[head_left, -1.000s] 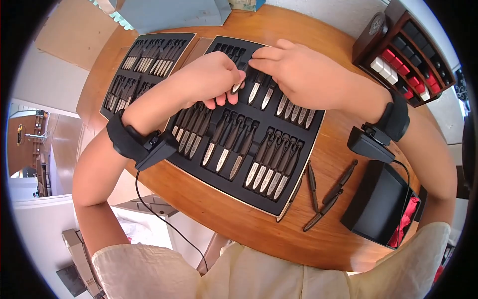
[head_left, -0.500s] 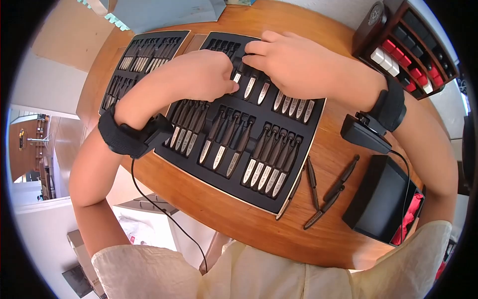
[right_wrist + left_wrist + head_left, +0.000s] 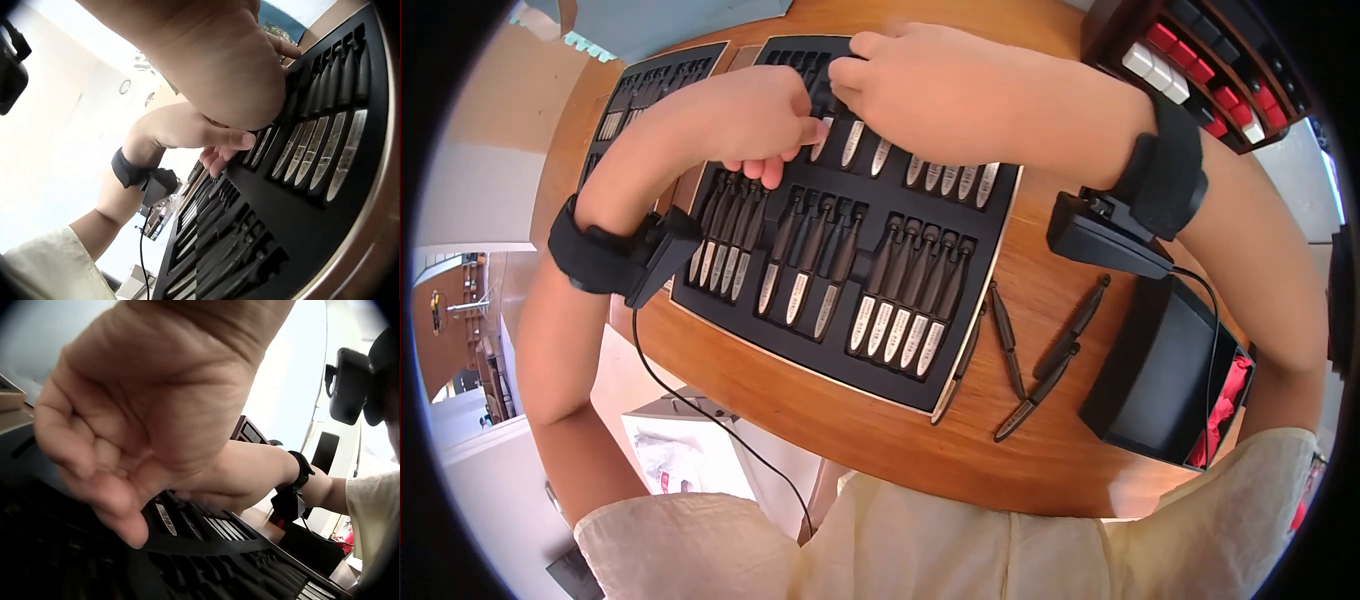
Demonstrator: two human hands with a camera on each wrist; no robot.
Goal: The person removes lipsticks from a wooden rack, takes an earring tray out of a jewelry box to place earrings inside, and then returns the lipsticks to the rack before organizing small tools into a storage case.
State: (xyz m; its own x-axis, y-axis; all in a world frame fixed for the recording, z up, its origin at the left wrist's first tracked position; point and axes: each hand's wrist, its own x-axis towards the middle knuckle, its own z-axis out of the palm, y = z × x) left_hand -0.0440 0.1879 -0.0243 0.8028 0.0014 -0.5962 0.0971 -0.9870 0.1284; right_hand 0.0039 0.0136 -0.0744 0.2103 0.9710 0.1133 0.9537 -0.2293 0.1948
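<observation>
A black foam tray (image 3: 940,207) holds rows of dark pen-shaped sticks with silver label ends. My left hand (image 3: 760,105) is over its upper row, the thumb at the silver end of a slotted stick (image 3: 821,150). In the left wrist view, the fingers (image 3: 128,525) bend loosely, and no stick shows among them. Beside it, my right hand (image 3: 945,85) lies palm down over the dark upper ends of that row. Its fingertips are hidden beneath it, and I cannot tell whether they pinch a stick.
Several loose dark sticks (image 3: 1005,335) lie on the wooden table, right of the tray. A black box (image 3: 1135,380) with red cloth (image 3: 1228,410) stands further right. Behind are a second filled tray (image 3: 625,105) at left and a rack of red and white blocks (image 3: 1155,75) at right.
A second ago my left fingers held a stick's silver end above the row; now a stick lies in that slot under the thumb. The view has shifted, moving the tray up and left.
</observation>
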